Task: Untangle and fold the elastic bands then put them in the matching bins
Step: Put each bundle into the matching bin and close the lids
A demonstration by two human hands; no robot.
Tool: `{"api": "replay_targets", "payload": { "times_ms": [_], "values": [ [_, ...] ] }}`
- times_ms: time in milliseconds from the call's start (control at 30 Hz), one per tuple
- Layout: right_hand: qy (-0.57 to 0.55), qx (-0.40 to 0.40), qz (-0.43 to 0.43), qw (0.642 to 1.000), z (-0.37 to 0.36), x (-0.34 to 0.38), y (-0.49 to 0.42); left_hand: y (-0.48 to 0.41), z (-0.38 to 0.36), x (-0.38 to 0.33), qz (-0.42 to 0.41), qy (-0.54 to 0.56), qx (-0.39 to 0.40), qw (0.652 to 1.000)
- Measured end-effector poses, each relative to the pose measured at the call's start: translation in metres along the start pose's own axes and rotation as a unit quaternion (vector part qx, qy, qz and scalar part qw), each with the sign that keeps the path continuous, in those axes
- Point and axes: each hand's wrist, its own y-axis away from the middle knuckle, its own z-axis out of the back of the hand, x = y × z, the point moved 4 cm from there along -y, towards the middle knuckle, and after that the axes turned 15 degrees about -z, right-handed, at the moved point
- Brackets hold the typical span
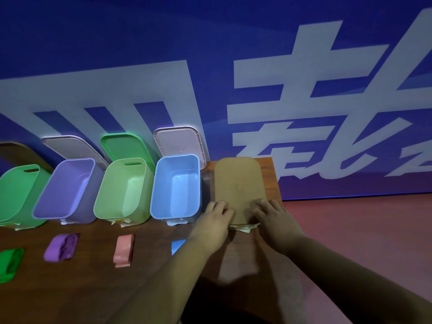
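Several open bins stand in a row at the back of the wooden table: dark green (21,192), purple (65,188), light green (121,188) and blue (176,185). At the right end a bin is covered by a tan lid (238,183). My left hand (214,222) and my right hand (274,217) both rest flat on the near edge of that lid, fingers spread. Folded bands lie in front of the bins: green (10,263), purple (61,247), pink (124,250) and blue (178,245), the last partly hidden by my left forearm.
Lids lean against the blue wall (233,54) behind the open bins. The table (81,288) ends just right of the covered bin, with red floor (362,230) beyond. Small labels stick out under the bins' fronts.
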Motion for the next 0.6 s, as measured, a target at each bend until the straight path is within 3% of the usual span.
{"api": "replay_targets", "payload": {
  "times_ms": [367,600],
  "values": [
    [0.001,-0.014,-0.035,0.999,0.019,0.01,-0.013,-0.019,-0.002,0.001,0.062,0.07,-0.004,0.996],
    [-0.029,0.022,-0.051,0.998,0.042,0.014,-0.038,-0.022,0.018,0.013,0.099,0.077,0.005,0.992]
  ]
}}
